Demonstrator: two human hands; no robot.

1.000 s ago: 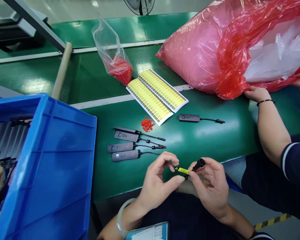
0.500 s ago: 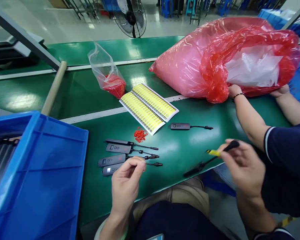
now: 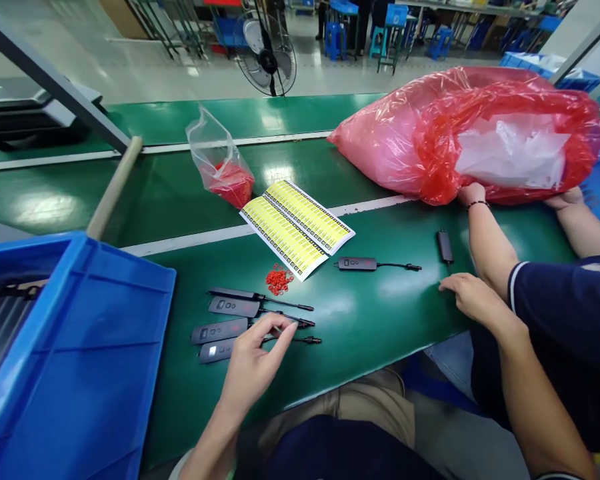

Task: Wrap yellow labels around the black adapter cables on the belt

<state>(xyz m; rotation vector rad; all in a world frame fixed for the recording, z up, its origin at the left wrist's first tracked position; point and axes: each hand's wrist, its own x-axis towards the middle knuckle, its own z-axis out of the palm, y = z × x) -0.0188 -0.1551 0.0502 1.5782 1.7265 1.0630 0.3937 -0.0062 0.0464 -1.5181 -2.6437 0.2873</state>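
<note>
My left hand (image 3: 254, 359) reaches over a row of several black inline devices with cables (image 3: 225, 320) on the green belt (image 3: 370, 313). Its thumb and forefinger are pinched on one thin cable (image 3: 300, 339). My right hand (image 3: 466, 295) lies flat and open on the belt at the right, holding nothing. Just beyond it lies a black device (image 3: 445, 245), set lengthwise. Another black device with its cable (image 3: 357, 264) lies in the middle. Two sheets of yellow labels (image 3: 295, 227) and a small heap of red rings (image 3: 279, 280) sit behind the row.
A blue crate (image 3: 80, 347) stands at the near left with dark parts inside. A small clear bag of red rings (image 3: 225, 170) stands behind the labels. A co-worker's hands (image 3: 473, 195) hold a big red plastic bag (image 3: 460, 140) at the right. A fan (image 3: 270, 53) stands beyond the belt.
My right hand carried the labelled device to the right, laid it on the belt and let go. My left hand went down to the row of devices and pinched a cable.
</note>
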